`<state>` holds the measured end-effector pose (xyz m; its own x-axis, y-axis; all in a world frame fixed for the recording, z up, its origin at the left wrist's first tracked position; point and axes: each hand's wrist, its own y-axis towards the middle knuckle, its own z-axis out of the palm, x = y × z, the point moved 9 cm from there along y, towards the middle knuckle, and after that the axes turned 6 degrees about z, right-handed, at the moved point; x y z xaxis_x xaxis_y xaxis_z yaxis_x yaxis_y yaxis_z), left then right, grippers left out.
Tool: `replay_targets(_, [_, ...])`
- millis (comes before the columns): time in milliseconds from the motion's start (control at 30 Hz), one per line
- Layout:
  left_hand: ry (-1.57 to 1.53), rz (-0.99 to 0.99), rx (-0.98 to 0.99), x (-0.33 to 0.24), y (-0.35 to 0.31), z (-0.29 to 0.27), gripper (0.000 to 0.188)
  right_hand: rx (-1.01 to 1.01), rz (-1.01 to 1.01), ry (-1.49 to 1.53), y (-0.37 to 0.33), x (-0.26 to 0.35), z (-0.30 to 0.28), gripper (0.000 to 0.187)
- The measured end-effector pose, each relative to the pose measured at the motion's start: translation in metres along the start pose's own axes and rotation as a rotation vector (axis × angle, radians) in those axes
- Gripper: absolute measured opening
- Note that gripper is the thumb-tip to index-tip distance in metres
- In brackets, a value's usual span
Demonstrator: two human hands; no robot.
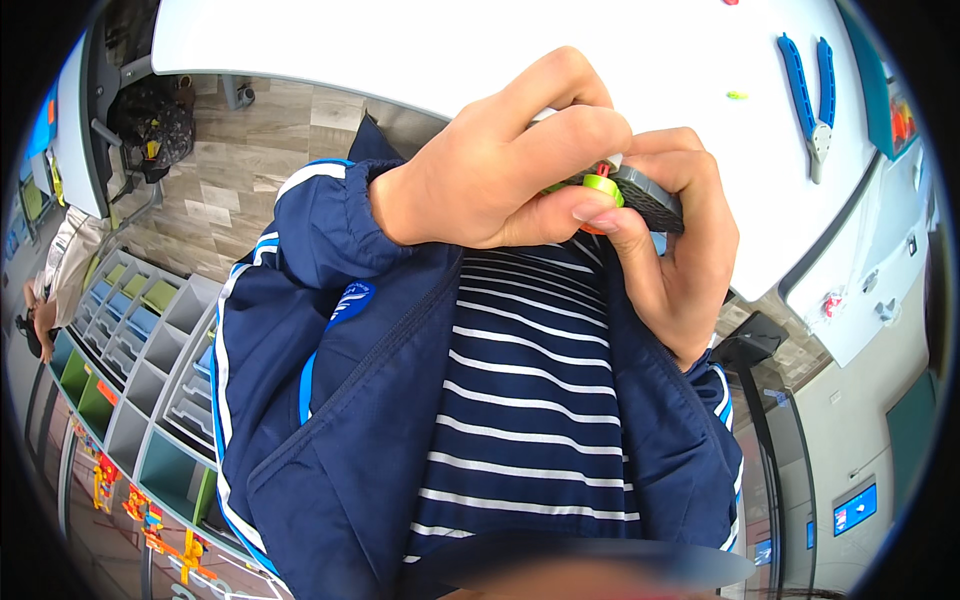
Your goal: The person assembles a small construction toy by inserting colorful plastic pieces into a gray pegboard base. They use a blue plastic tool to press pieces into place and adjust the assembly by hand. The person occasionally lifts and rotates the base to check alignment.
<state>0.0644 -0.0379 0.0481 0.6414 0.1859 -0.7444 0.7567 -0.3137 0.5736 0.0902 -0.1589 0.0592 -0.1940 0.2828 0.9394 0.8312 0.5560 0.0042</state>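
Left hand [510, 165]: fingers curled, thumb bent in, pinching at the green ring [604, 189]; its exact fingertip contact is hidden. The ring sits above the striped shirt, near the edge of the white table [680, 60], a red peg [603, 169] showing at its top. It appears to be light, stiff plastic – smooth, probably slippery; grip by the rim. Adjoining on the right, the black piece [655, 203] has a ridged face, likely better for grip; hold its outer edges. Right hand [690, 230]: pinching that piece between thumb and curled fingers. Farther right, on the table: a green scrap [737, 95], then blue-handled pliers [821, 138], handles spread.
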Motion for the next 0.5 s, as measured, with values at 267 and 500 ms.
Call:
replay_targets(267, [0.02,-0.002,-0.005,0.001,-0.002,0.002,0.039,0.028,0.027,-0.008,0.0,-0.009,0.001,0.028])
replay_targets(500, [0.049,-0.011,0.008,0.003,-0.001,0.003,0.038,0.0,0.079,0.054,-0.001,-0.019,0.001,0.027])
